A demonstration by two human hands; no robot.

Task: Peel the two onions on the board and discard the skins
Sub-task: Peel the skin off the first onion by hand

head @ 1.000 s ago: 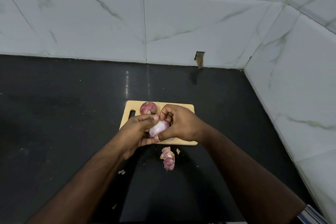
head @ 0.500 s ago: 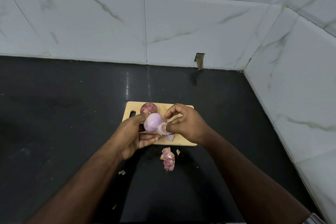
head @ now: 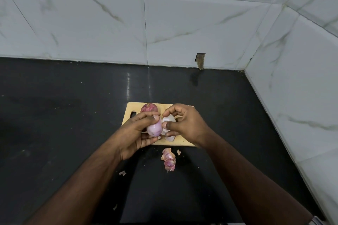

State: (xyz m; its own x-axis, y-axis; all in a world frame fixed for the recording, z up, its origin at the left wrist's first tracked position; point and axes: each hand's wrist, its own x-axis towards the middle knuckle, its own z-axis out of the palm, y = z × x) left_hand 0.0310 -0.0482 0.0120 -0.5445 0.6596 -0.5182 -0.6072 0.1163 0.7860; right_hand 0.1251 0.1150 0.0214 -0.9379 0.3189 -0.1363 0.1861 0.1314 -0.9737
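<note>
Holding the peeled onion (head: 154, 128) above the near left part of the wooden cutting board (head: 128, 115), your left hand (head: 134, 133) has its fingers curled round it, thumb tip pressed on the top and the other fingers cupped beneath. The onion is pale pink and smooth, its long axis roughly upright. Just to its right, your right hand (head: 186, 124) pinches a pale loose layer of skin (head: 169, 119) between thumb and forefinger; the layer touches the onion's right side, and you cannot tell from this view whether it is fully detached. Another pale piece (head: 170, 138) shows below your right thumb, low over the board's near edge; whether it lies on the board or hangs from the pinched layer is unclear.

The second onion (head: 149, 108), with its dry reddish skin on, sits on the far part of the board, just behind your left fingertips and apart from them. The board has a slot handle at its left end and lies on the dark worktop (head: 64, 115).

On the worktop just in front of the board lies a heap of pink discarded skins (head: 169, 160), with a small flake (head: 178, 152) beside it. Two more scraps lie nearer you, one (head: 122, 173) by your left forearm, another (head: 115, 207) closer still. White marbled tiles (head: 182, 23) line the walls behind and to the right.
</note>
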